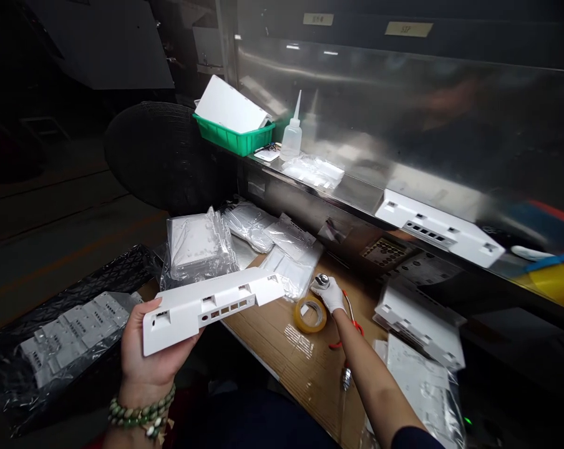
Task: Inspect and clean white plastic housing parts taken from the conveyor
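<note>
My left hand (148,349) is closed on one end of a long white plastic housing (216,305), holding it tilted above the table edge. A row of port cutouts and several square openings show along it. My right hand (329,294), in a white glove, is closed around a tool with a shiny round metal end (322,280); the rest of it is hidden in the grip. Beside that hand a roll of yellow tape (310,314) lies on the cardboard (282,349). A red-handled tool (352,324) and a metal hose fitting (346,377) lie near my right forearm.
Bagged white parts (193,243) sit at the table's back left. A black crate (141,265) holds more at left. The metal shelf (357,199) carries a green bin (235,137), squeeze bottle (291,138) and white housing (438,227). Stacked housings (420,321) stand at right.
</note>
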`<state>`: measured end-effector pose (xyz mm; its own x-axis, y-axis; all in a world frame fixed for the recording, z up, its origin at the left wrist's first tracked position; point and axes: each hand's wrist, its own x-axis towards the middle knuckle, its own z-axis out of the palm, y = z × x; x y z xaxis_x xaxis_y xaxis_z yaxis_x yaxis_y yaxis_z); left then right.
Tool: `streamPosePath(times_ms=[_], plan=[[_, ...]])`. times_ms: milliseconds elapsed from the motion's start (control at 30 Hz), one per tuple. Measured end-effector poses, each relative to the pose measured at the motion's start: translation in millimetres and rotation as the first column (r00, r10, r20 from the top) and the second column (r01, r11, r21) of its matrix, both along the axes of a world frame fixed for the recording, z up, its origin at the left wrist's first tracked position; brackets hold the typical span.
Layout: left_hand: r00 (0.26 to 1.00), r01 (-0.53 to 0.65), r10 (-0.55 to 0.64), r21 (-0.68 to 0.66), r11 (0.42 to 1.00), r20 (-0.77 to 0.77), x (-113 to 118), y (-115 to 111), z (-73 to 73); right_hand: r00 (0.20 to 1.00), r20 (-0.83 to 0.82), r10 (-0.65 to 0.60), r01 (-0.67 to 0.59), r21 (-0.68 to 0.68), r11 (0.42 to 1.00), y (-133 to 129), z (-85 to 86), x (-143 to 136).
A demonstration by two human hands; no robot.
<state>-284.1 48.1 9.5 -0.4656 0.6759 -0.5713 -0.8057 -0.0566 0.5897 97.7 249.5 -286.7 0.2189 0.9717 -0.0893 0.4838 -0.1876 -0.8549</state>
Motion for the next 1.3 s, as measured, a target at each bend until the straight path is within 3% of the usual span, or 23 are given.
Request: streamPosePath(times_ms=[267, 500, 833, 1033, 1100, 1167, 1300], plan=[[1.000, -0.005, 0.004, -0.013, 1.000, -0.017, 2, 3, 7.9, 0.999, -0.011, 0.049, -0.048, 0.032, 0.998, -6, 3.2, -1], [0.999, 0.003, -0.003, -0.016, 1.000, -0.035, 3, 4, 10.1, 0.999, 0.016, 0.036, -0.037, 0.082, 0.996, -9, 22.5, -12], [0.999, 0.013, -0.013, -0.005, 1.000, -0.051, 1, 4, 9.3, 0.963, 0.268, 0.023, -0.058, 0.121, 0.991, -21, 51.3, -14], [1.000, -0.016, 0.016, 0.016, 1.000, -0.018, -4, 4, 5.9, 0.888, 0.455, 0.062, -0.096, 0.052, 0.994, -40, 52.3, 2], [1.000, -0.004, 0.004, 0.033, 0.999, -0.003, -6, 5, 2.7, 0.850, 0.512, 0.127, -0.154, 0.012, 0.988, -55, 50.3, 4], [1.000, 0.018, -0.018, 0.040, 0.999, 0.013, -6, 9, 0.2, 0.790, 0.552, 0.268, -0.288, -0.053, 0.956, -67, 49.3, -2], [0.994, 0.079, -0.083, 0.056, 0.995, 0.071, -3, 18, -2.0, 0.578, 0.589, 0.565, -0.544, -0.237, 0.805, -75, 50.1, -26]])
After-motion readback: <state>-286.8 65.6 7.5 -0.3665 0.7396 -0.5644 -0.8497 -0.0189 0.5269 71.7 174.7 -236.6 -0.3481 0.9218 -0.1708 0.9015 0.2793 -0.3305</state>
